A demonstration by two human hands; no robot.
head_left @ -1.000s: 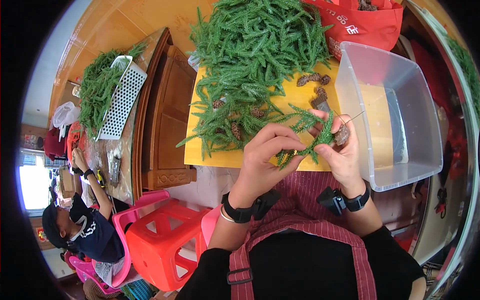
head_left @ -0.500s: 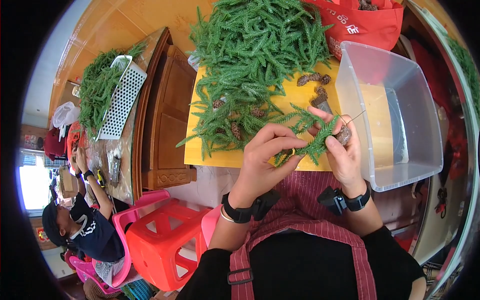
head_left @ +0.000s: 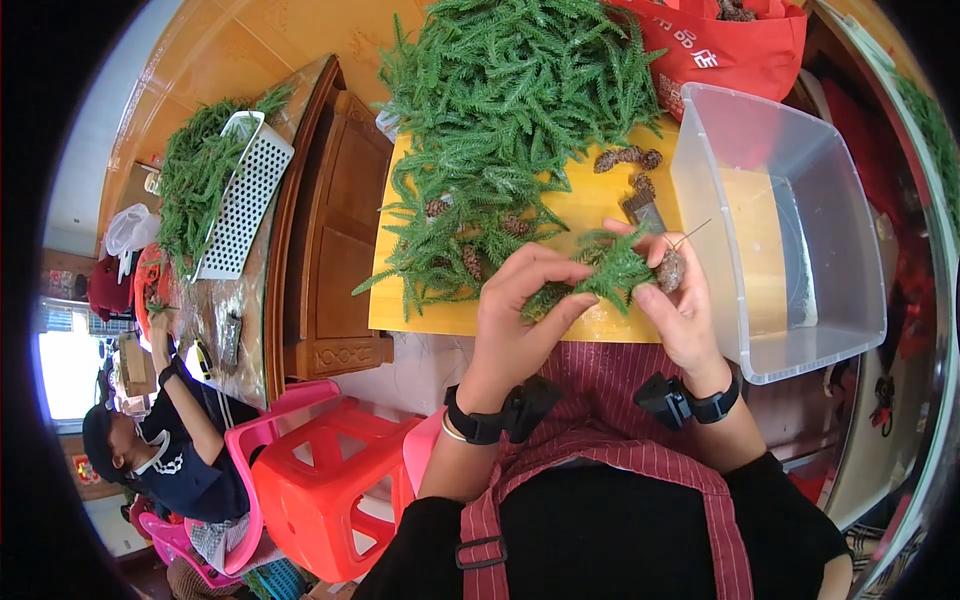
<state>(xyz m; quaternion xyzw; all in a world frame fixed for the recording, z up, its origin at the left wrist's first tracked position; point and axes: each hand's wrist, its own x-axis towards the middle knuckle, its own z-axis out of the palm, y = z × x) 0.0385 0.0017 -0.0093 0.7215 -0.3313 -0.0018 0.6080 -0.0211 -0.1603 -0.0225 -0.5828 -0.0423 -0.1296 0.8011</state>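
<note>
Just over the yellow surface (head_left: 600,205), the left hand (head_left: 520,310) pinches a light, springy sprig (head_left: 610,272) by its stem while the right hand (head_left: 680,300) grips its hard cone (head_left: 670,270) (scaly, probably brittle).

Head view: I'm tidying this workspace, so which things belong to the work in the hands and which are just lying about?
In use:
- green sprig, held by both hands
- pine cone in the right hand
- left hand on the sprig
- pile of green sprigs
- loose cones
- clear plastic tub

Lying about:
- red bag
- red stool
- white perforated basket
</note>
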